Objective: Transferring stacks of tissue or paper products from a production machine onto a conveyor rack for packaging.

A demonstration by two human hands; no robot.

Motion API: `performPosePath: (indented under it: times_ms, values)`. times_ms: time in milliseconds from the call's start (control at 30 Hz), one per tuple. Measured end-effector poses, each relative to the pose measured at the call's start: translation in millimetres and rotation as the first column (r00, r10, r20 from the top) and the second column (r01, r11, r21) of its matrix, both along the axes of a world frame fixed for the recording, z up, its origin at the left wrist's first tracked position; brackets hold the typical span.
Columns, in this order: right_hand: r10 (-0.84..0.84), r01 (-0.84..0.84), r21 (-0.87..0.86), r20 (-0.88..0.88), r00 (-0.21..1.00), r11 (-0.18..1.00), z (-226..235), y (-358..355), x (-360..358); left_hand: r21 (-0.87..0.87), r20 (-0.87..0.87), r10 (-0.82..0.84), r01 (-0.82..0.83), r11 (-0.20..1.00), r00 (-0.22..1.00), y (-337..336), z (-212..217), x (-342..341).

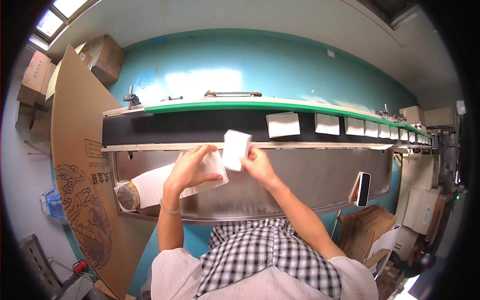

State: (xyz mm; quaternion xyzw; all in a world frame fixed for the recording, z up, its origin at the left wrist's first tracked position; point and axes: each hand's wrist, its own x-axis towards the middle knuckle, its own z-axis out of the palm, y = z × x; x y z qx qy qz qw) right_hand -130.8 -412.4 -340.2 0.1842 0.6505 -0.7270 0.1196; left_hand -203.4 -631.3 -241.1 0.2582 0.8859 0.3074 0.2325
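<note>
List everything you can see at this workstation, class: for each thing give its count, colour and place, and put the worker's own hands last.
Conveyor belt: one, black with a green far rail, running across the middle.
White packs on the belt: a row, at least eight, trailing off to the right.
Metal tray: one, silver, below the belt.
Stack of white sheets: one, left on the tray.
Tape roll: one, brownish, at the tray's left end.
Phone: one, black, propped at the tray's right.
Flat carton: one, brown, standing at left.
Cardboard boxes: several, brown, upper left.
Left hand: on a white wrapper sheet.
Right hand: holding a white pack.
</note>
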Motion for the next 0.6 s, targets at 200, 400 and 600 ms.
performPosePath:
  times_ms: [200, 400, 600]
  values:
    - [-0.066, 0.085, -0.128, 0.144, 0.987, 0.988, 18.9, -2.5, -17.7, 0.037, 0.064, -0.02, 0.018, 0.999, 0.998, -5.0, -1.5, -2.9]
    - [0.143, -0.099, 0.25, -0.162, 0.976, 0.963, 35.9, -52.3, -2.9, -0.018, -0.024, -0.016, 0.015, 1.0, 1.0, -14.8, 0.7, 2.1]
    - [0.114, -0.107, 0.133, -0.043, 0.993, 0.985, 7.3, -28.3, 8.5, -0.011, 0.015, 0.008, -0.008, 1.0, 1.0, -22.5, -1.1, 0.0]
